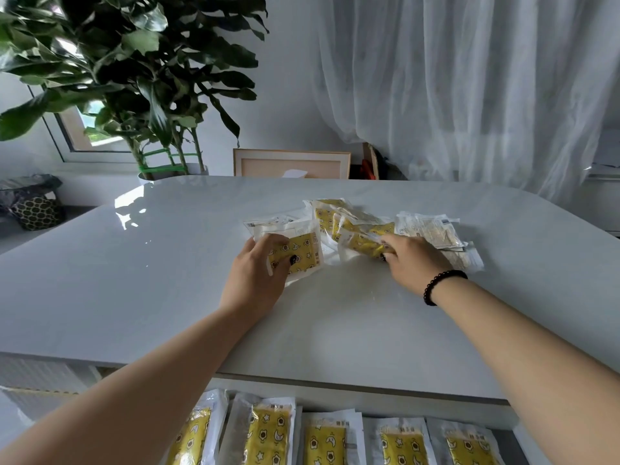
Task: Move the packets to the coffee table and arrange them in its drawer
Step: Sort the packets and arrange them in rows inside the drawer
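- The coffee table [167,280] has a glossy pale top; loose packets [355,229] lie in a heap toward its far right part, well back from the near edge.
- The left hand [255,280] rests on a yellow-printed packet [298,256] at the left end of the heap, thumb on top and fingers curled round its left side, so it grips that packet.
- The right hand [416,260] reaches into the middle of the heap, fingertips closed on a crumpled yellow packet [362,243]; how firmly it pinches I cannot tell.
- More clear-wrapped packets [432,233] lie at the right end of the heap, untouched by either hand.
- The drawer [503,421] stands open under the near edge, with a row of packets [328,441] lying side by side, yellow faces up.
- Step in hand, as I judge it: picking the next packets from the heap to add to the drawer row; a good share is already filed.
- The next move calls for lifting each packet free of its neighbours, bringing it over the near edge, and laying it flat and aligned with the row.
- Slippery wrappers overlap, so a neighbour may drag along.
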`<act>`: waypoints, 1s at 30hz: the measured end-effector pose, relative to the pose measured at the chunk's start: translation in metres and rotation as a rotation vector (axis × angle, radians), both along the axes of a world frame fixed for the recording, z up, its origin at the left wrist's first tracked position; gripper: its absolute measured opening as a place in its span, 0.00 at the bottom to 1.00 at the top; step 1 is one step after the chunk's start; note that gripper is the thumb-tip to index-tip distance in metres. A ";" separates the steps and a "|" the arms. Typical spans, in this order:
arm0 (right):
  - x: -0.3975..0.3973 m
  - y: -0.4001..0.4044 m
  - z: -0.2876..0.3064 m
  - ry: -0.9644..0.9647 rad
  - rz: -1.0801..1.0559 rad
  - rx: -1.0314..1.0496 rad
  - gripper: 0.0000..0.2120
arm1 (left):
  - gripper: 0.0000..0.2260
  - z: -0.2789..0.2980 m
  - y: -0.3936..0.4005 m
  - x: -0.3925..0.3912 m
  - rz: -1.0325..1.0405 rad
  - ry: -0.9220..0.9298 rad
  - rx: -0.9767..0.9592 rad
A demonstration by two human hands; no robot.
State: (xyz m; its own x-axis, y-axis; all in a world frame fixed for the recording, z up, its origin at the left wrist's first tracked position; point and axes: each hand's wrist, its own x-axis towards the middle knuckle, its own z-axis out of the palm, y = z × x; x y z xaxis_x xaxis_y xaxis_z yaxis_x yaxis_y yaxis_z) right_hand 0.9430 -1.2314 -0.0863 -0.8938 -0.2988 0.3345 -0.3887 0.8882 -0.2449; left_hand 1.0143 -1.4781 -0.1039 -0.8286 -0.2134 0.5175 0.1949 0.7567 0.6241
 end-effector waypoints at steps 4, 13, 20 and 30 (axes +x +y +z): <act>-0.002 0.007 0.012 -0.037 0.005 -0.235 0.15 | 0.10 0.001 0.000 -0.001 -0.005 0.010 -0.001; 0.018 0.005 0.060 -0.372 0.249 -1.127 0.08 | 0.08 -0.003 0.000 -0.003 -0.011 -0.014 -0.087; 0.011 -0.009 0.025 -0.618 0.085 -1.185 0.05 | 0.11 0.001 0.004 0.005 -0.068 -0.039 -0.079; 0.014 -0.007 0.015 -0.588 0.168 -0.925 0.11 | 0.16 0.001 0.004 0.003 -0.063 -0.062 -0.092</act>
